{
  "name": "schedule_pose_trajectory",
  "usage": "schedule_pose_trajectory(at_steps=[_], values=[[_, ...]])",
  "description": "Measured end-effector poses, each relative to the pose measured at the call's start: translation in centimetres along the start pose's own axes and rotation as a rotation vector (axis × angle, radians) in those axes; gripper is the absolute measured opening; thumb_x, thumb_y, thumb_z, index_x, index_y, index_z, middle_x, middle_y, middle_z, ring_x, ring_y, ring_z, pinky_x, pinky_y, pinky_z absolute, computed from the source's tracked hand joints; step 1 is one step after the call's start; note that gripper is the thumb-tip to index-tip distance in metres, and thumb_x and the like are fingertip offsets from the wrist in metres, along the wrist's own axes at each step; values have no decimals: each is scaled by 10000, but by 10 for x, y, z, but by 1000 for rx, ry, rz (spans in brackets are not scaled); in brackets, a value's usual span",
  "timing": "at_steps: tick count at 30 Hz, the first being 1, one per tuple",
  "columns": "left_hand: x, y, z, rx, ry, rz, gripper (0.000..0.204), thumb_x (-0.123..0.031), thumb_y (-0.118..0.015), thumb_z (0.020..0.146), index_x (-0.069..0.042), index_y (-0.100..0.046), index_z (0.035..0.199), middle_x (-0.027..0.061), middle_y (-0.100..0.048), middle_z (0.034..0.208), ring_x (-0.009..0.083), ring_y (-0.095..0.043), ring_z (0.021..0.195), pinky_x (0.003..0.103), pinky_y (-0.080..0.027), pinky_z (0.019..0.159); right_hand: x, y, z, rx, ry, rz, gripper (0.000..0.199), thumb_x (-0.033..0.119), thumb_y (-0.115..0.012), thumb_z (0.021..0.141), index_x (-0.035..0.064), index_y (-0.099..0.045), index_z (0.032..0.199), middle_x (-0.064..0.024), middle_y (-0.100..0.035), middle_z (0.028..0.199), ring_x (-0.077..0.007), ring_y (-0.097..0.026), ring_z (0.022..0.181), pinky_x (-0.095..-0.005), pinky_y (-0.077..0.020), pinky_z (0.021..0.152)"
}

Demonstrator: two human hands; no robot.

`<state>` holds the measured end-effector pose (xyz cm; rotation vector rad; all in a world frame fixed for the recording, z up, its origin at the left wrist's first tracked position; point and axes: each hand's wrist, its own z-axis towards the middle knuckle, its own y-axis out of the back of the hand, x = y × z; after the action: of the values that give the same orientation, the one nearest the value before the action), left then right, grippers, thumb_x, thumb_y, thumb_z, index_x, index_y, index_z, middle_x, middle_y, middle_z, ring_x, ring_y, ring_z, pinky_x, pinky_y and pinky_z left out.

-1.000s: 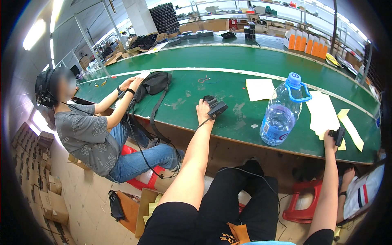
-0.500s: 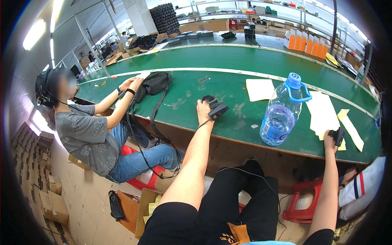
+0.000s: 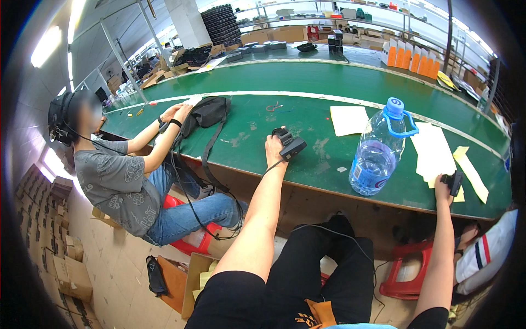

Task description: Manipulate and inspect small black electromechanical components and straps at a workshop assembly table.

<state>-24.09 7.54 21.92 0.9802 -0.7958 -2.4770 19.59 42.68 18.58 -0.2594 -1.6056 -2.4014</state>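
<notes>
With both arms outstretched, each hand (image 3: pixel 274 149) (image 3: pixel 442 186) grips a black device (image 3: pixel 289 144).

Left hand (image 3: pixel 274 147) gripping a small black corded device (image 3: pixel 289 143) on green tabletop (image 3: pixel 307 109); right hand (image 3: pixel 445 185) clutching another black device (image 3: pixel 454 181) beside clear blue-capped plastic water bottle (image 3: pixel 379 151).

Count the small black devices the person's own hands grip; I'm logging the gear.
2. One device is in the left hand on the green table, left of the water bottle. The other device is in the right hand at the near edge.
</notes>
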Motion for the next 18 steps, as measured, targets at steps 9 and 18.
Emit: schedule_pose_trajectory(at_steps=[9, 18], values=[[0, 1, 0, -44, 18, 20, 374, -153, -631, 686, -90, -553, 1046, 188, -494, 892, 337, -526, 822, 392, -446, 728, 6, 7, -4, 27, -37, 7, 566, 459, -444, 778, 39, -466, 1156, -175, -493, 1163, -315, -462, 1089, -387, -350, 943], [3, 1, -4, -136, -130, 90, 273, -163, -622, 680, -33, -556, 911, 169, -515, 871, 353, -529, 801, 400, -447, 697, 4, 4, -2, 9, -14, -27, 601, 464, -450, 771, 15, -448, 1171, -181, -486, 1169, -319, -465, 1086, -385, -365, 932]])
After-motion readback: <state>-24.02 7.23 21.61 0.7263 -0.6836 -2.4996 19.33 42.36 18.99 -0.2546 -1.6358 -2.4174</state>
